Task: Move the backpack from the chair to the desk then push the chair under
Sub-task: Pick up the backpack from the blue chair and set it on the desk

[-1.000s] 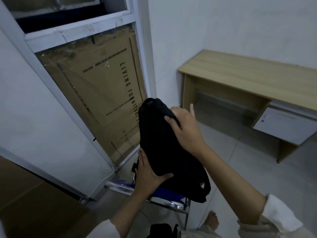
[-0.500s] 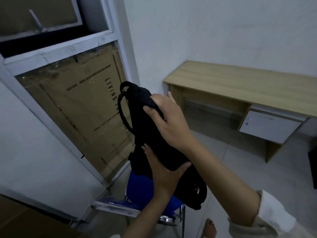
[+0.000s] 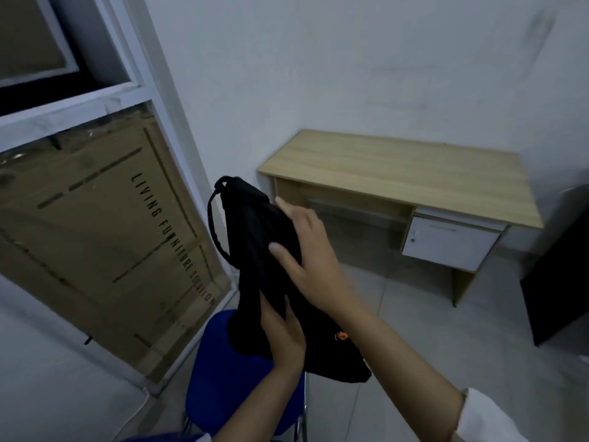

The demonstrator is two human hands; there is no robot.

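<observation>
Backpack (image 3: 255, 237) above chair (image 3: 223, 371), desk (image 3: 398, 173) apart

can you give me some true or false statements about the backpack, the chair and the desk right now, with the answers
1. Both hands hold the black backpack. True: the right hand grips its upper part and the left hand supports it lower down.
2. The backpack lies on the desk. False: it is held up in the air, above the blue chair.
3. The chair seat is blue. True.
4. The chair is pushed under the desk. False: it stands apart from the desk, near the person.
5. The desk has a white drawer under its right side. True.
6. A laptop sits on the desk top. False: nothing shows on the wooden top.
</observation>
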